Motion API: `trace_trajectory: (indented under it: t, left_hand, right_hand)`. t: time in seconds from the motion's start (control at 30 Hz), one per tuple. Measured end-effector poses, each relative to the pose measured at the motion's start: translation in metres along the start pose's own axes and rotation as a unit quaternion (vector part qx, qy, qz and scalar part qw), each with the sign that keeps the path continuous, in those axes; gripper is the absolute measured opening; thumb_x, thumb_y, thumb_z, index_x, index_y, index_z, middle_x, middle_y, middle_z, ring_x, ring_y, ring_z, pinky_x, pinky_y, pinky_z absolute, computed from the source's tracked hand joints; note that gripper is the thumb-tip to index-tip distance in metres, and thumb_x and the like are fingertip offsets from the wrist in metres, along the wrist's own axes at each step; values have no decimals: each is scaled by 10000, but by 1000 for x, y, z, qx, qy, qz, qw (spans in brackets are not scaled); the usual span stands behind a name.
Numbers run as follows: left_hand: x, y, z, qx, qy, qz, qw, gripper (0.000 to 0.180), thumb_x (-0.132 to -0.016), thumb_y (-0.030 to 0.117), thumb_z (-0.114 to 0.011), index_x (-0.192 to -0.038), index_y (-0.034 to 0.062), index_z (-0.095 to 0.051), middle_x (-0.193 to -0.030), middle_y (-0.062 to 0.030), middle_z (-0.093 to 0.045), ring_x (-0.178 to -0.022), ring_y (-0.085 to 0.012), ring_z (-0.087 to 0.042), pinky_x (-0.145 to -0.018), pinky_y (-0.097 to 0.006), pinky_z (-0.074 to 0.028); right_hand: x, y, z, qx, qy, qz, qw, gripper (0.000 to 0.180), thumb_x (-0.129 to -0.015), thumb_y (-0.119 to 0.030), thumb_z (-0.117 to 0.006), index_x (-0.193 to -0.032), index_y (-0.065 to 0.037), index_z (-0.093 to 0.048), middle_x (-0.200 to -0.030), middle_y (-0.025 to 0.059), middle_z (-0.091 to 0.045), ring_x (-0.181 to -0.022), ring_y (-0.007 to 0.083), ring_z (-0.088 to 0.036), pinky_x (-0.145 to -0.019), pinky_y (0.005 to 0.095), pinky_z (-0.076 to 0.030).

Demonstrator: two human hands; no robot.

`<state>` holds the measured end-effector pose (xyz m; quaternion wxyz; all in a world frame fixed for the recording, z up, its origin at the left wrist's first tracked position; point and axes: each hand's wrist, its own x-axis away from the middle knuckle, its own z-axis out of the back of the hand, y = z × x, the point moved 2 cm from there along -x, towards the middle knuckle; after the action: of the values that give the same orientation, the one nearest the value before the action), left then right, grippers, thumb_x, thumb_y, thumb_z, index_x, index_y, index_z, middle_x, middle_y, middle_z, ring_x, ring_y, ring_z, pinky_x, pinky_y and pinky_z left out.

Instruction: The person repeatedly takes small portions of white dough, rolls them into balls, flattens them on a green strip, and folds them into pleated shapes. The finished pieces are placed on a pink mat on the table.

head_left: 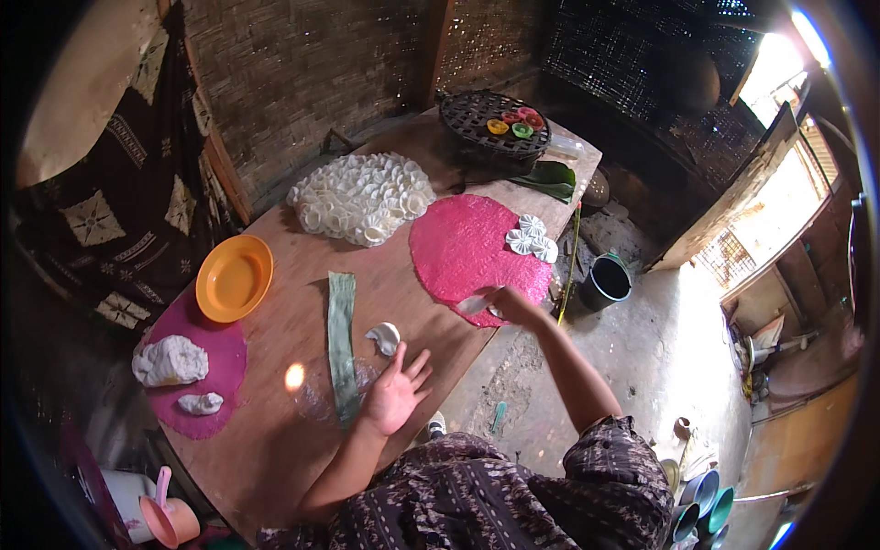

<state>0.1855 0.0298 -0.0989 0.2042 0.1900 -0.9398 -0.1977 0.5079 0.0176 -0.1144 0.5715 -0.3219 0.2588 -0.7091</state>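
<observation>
My left hand [396, 394] is open above the table's near edge, palm up with fingers spread and nothing in it. Just beyond its fingertips lies a curled white dough piece [387, 338], beside a long pale green leaf strip [341, 344]. My right hand [513, 307] is closed at the near edge of a round bright pink sheet [463, 243]. From its fingers a pale flat piece [472, 305] sticks out to the left; its kind cannot be made out. Several white pleated rounds [530, 236] sit on the sheet's right side.
A heap of white cup-shaped pieces [362, 197] lies at the back. An orange basin [235, 278] stands left, near white dough [171, 360] on a magenta sheet [215, 408]. Coloured cups [522, 130] rest on a dark woven basket [477, 151]. A black bucket [609, 282] stands on the floor.
</observation>
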Motion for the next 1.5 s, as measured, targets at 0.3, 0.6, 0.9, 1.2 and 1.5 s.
trace_trajectory:
  t: [0.3,0.6,0.9,1.2,1.5]
  left_hand:
    - [6,41,22,-31,41,-104,993,592,-973,469,-489,-1502,253,-333,-1538,-62,-370,-1384,-247,-358,-1135,-454,-240]
    - [-8,52,15,-7,77,-131,988,514,-1007,417,-452,-1465,193,-386,-1491,-88,-429,-1319,-274,-463,-1083,-466,-378]
    - [-12,60,4,-13,77,-156,985,542,-995,411,-486,-1475,186,-372,-1478,-91,-446,-1297,-261,-485,-1058,-421,-404]
    - [-14,64,8,25,70,-198,977,478,-1016,389,-442,-1456,210,-396,-1492,-56,-430,-1284,-260,-496,-1063,-443,-408]
    - [-25,78,6,131,87,-305,939,541,-997,488,-435,-1465,239,-325,-1556,-25,-317,-1412,-266,-318,-1147,-490,-274]
  right_hand:
    - [13,96,162,356,241,-129,893,632,-690,37,-534,-1156,-349,-715,-1546,79,-324,-1280,332,-411,-1032,482,-349]
    - [0,113,147,392,216,-92,889,557,-748,-24,-549,-1153,-370,-713,-1547,36,-323,-1226,264,-433,-1009,423,-320]
    - [-6,143,141,258,292,-165,906,529,-779,19,-520,-1156,-301,-709,-1529,65,-348,-1275,315,-442,-1034,475,-361]
    - [-24,97,31,-806,120,-112,569,580,-717,184,-434,-1275,27,-465,-1143,147,-556,-928,237,-561,-730,311,-475]
    - [39,-169,-97,-162,137,219,952,537,-741,96,-549,-1196,-173,-644,-1435,151,-440,-1238,346,-454,-1008,467,-389]
